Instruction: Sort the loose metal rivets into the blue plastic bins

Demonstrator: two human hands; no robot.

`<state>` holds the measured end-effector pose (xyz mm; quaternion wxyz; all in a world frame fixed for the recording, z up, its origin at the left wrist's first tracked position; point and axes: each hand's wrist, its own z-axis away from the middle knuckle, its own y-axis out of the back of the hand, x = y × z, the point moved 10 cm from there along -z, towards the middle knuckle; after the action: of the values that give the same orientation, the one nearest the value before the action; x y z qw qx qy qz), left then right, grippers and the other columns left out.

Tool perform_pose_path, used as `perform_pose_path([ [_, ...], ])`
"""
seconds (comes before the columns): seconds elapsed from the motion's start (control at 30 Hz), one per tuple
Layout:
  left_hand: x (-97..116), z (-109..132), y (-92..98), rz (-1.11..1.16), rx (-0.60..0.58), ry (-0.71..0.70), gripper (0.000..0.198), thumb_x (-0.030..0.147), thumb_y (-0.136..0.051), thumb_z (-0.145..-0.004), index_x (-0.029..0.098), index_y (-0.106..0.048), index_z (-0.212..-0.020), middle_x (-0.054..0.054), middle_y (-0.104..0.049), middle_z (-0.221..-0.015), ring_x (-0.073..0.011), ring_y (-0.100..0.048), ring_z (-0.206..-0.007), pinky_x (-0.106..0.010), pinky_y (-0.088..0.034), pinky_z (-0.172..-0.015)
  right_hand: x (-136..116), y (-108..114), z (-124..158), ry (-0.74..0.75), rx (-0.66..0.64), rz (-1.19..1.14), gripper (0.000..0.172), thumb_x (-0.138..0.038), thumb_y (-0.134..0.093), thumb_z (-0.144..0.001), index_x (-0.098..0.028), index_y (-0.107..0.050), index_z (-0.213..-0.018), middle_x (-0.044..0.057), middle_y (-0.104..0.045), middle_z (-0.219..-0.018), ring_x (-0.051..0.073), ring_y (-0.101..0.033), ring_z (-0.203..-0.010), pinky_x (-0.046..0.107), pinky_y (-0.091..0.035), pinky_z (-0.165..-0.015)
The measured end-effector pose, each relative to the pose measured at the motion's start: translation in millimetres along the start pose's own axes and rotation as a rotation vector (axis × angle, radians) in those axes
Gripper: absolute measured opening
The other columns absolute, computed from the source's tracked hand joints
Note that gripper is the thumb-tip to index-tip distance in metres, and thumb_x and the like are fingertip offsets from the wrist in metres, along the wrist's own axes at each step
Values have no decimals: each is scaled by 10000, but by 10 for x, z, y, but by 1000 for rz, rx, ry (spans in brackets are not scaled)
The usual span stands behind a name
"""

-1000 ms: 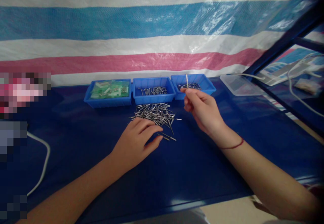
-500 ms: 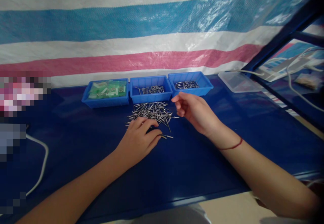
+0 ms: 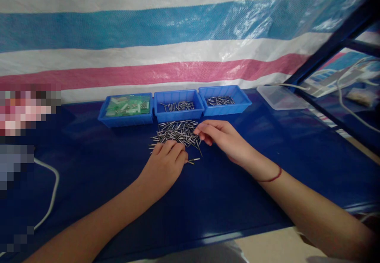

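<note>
A loose pile of metal blind rivets (image 3: 178,131) lies on the dark blue table (image 3: 213,199). Over the pile's near edge is my left hand (image 3: 166,164), its fingers curled in. A few rivets (image 3: 194,159) stick out beside its thumb and seem to be held there, though their other ends are hidden. My right hand (image 3: 221,138) pinches thumb and fingertips together at the pile's right edge; anything between them is too small to make out. Just behind the pile stands a middle blue bin (image 3: 178,115) with rivets inside.
A left blue bin (image 3: 129,120) holds green packaging and rivets; a right blue bin (image 3: 227,109) holds more rivets. Farther right lies a clear plastic lid (image 3: 280,98). A white cable (image 3: 53,191) curves at the left, and a striped sheet (image 3: 178,25) hangs behind.
My right hand has come down and left to the pile, its fingertips closing. My left thumb and fingers have drawn together, and the rivets beside the thumb have shifted slightly left.
</note>
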<state>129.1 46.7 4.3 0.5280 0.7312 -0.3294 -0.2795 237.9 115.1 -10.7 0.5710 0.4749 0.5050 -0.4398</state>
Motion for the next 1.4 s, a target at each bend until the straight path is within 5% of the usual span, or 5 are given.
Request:
perform_pose_path([
  [0.4, -391, 71, 308, 462, 197, 268, 131, 236, -476, -954, 201, -579, -1027, -25, -668, -949, -164, -606, -876, -304, -432, -776, -387, -448, 325, 390, -198, 492, 136, -243, -555, -883, -178, -673, -863, 7, -604, -725, 103, -508, -627, 237, -390, -586],
  [0.53, -567, 148, 242, 717, 245, 469, 170, 260, -567, -901, 217, -556, -1065, 7, -662, -924, -123, -613, -781, -247, -468, -709, -366, -481, 338, 373, -214, 440, 143, -264, -567, -886, -182, -678, -922, 16, -621, -769, 103, -520, -637, 233, -403, -579],
  [0.8, -671, 210, 112, 978, 302, 578, 250, 289, -616, -859, 224, -553, -1092, 8, -647, -883, -126, -624, -765, -256, -486, -705, -239, -411, 276, 280, -142, 222, 169, -312, -597, -868, -178, -687, -920, 32, -671, -836, 118, -569, -666, 245, -449, -590],
  [1.0, -655, 175, 165, 955, 269, 558, 82, 271, -604, -867, 202, -635, -899, 14, -642, -822, -120, -600, -738, -227, -465, -666, -207, -379, 271, 264, -102, 185, 173, -313, -635, -840, -178, -704, -922, 45, -701, -861, 135, -606, -701, 261, -477, -623],
  [1.4, -624, 164, 207, 946, 306, 501, 51, 225, -587, -879, 207, -628, -904, 17, -625, -837, -112, -586, -750, -219, -454, -668, -146, -389, 259, 207, -114, 124, 167, -313, -622, -842, -172, -687, -905, 18, -657, -766, 110, -539, -617, 245, -428, -560],
])
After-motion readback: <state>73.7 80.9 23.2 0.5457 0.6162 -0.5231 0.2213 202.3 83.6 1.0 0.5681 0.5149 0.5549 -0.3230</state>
